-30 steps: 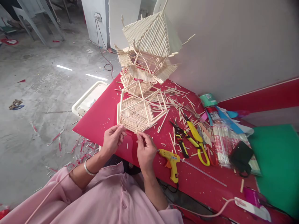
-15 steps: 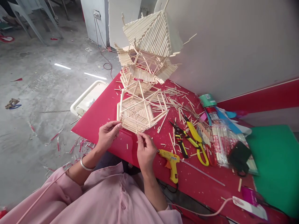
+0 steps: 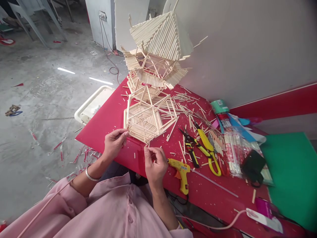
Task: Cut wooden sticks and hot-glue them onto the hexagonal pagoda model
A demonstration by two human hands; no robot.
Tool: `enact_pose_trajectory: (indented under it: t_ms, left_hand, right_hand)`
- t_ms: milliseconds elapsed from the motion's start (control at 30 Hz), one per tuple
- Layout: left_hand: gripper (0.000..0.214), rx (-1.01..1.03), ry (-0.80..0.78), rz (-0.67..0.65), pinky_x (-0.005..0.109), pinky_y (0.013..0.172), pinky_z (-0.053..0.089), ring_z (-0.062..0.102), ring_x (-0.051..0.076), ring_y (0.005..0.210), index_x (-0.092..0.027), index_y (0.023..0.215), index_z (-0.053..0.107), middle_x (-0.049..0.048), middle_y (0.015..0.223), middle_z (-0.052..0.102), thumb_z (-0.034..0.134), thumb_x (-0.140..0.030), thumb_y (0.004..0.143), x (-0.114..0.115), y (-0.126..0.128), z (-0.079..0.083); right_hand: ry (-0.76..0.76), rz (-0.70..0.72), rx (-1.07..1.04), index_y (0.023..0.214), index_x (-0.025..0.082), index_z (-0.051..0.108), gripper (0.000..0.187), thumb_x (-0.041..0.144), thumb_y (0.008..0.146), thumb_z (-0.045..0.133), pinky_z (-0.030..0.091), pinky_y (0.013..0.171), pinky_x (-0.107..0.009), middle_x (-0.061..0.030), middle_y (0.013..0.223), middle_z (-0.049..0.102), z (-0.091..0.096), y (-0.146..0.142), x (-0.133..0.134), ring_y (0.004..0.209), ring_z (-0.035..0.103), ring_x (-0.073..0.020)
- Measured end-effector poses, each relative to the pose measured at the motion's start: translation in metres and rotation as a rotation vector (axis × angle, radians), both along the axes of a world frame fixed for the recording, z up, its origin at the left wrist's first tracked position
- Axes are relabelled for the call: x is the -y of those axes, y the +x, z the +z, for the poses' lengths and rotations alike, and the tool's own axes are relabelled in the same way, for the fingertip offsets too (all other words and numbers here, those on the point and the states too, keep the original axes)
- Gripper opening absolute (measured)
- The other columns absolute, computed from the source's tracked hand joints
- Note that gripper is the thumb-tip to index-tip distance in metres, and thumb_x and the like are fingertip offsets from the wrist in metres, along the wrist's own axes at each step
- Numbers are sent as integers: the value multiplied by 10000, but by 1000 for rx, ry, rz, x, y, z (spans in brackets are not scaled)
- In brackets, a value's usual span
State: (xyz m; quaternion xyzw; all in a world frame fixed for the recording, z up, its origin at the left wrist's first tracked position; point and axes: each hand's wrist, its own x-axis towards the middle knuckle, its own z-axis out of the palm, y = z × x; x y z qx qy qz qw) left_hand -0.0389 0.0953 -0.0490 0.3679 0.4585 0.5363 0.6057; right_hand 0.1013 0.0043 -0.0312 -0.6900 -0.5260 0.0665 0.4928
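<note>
A hexagonal panel of pale wooden sticks (image 3: 146,119) lies on the red table (image 3: 109,122). My left hand (image 3: 114,143) rests its fingertips against the panel's near left edge, fingers bent. My right hand (image 3: 155,162) hovers just below the panel's near corner, with thumb and fingers pinched together; whatever they hold is too small to see. Behind the panel rises a tall tiered stick tower (image 3: 158,49).
A yellow glue gun (image 3: 182,173) lies right of my right hand. Yellow-handled cutters (image 3: 208,147) and pliers (image 3: 190,145), loose sticks, stick packets (image 3: 235,148), a black pouch (image 3: 254,165) and a green sheet (image 3: 292,175) sit further right. A white tray (image 3: 92,104) stands off the table's left edge.
My right hand has drawn back a little from the panel's near corner toward me. The left hand shifted slightly left along the edge.
</note>
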Motion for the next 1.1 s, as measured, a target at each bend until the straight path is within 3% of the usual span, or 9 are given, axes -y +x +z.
enact_pose_trajectory:
  t_ms: [167,300,467,600,833,1100]
  left_hand:
    - [310,-7,4,2,187,361,333,428,64,363,-147,806,751,-48,426,527,826,-430,703,-1,1,-1]
    - [302,-5,7,6,187,356,341,434,64,363,-148,795,750,-44,442,542,829,-424,698,-1,1,0]
    - [291,5,7,4,181,358,349,438,60,367,-148,788,751,-41,448,550,835,-411,696,0,2,2]
    - [282,7,9,3,178,361,351,440,57,373,-148,793,753,-38,461,564,833,-403,702,-1,2,1]
    - [277,2,2,17,185,366,352,443,55,381,-149,792,752,-20,518,617,835,-395,697,-1,2,-2]
    - [248,4,23,-9,169,368,326,429,54,364,-152,821,757,-47,428,537,807,-381,741,-1,0,-6]
  right_hand:
    - [-29,42,-79,843,194,670,128,303,910,671,558,642,-240,-56,903,678,-10,1,8,789,668,-144]
    - [-91,60,-145,865,203,641,126,314,924,654,548,633,-242,0,739,678,-19,1,11,660,657,-127]
    - [-40,41,-24,811,201,625,156,317,896,687,519,610,-243,-20,782,643,-14,1,9,679,596,-127]
    - [-14,-26,-167,795,194,603,203,350,881,701,533,606,-237,-68,910,684,-12,0,3,788,653,-150]
    - [-91,-40,-302,807,196,593,245,410,875,690,549,666,-264,-82,994,738,-23,-4,-10,750,681,-148]
    - [-145,15,-316,845,207,642,193,390,880,692,534,599,-232,0,736,704,-14,-5,-1,615,652,-130]
